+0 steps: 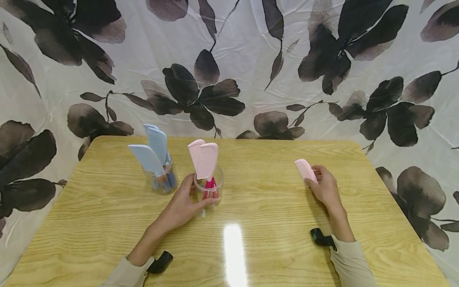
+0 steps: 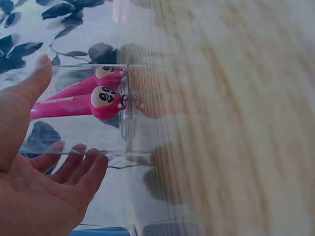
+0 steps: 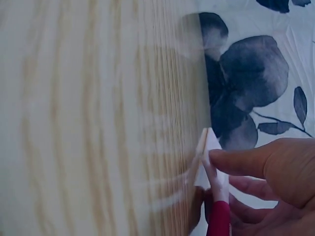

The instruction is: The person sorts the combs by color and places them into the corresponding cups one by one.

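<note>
My left hand (image 1: 181, 205) holds a clear jar (image 1: 221, 183) near the middle of the table, thumb on one side and fingers on the other. Two pale pink combs (image 1: 208, 161) stand in it, teeth parts up. Their bright pink handles (image 2: 74, 104) end in small cartoon faces near the jar's bottom in the left wrist view. Further right, my right hand (image 1: 327, 189) pinches another pale pink comb (image 1: 304, 169) low over the tabletop. In the right wrist view its magenta handle (image 3: 220, 219) points back past the fingers, partly hidden by them.
Left of my left hand stands a second clear jar (image 1: 173, 184) with several light blue combs (image 1: 147, 157). The wooden table (image 1: 261, 175) ends at the back against a white cloth (image 1: 258, 91) with dark flowers. Black devices (image 1: 160, 262) sit at both wrists.
</note>
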Demonstrator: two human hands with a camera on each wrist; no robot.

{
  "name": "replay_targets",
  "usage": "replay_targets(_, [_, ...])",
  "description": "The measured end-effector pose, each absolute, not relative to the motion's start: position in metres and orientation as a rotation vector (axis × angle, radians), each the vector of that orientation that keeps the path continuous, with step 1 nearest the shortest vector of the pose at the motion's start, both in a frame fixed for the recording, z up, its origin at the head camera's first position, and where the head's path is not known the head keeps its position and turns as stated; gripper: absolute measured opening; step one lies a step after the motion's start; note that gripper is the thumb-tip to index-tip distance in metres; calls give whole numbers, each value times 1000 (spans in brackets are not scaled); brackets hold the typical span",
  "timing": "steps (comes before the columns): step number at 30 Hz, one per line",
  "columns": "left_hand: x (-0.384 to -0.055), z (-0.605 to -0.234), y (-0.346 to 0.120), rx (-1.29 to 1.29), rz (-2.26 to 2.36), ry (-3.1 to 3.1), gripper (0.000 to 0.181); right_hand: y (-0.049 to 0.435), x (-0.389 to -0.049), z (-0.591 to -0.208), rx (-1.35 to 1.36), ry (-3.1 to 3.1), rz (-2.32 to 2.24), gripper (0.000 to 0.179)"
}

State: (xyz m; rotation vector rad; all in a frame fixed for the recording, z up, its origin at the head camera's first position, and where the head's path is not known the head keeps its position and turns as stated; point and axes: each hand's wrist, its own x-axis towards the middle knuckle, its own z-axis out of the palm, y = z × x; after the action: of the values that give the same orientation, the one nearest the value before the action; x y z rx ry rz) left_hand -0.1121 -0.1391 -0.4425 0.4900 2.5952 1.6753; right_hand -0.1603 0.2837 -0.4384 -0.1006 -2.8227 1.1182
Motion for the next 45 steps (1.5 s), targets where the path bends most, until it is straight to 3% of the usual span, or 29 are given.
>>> replay_targets(28, [-111,-441,-140,513,1702,2569,81,256,-154,-398,-55,-2700,1168,29])
replay_targets(45, [-111,-441,-139,496,1684,2588,81,229,-153,-377,-58,-2480,1610,44])
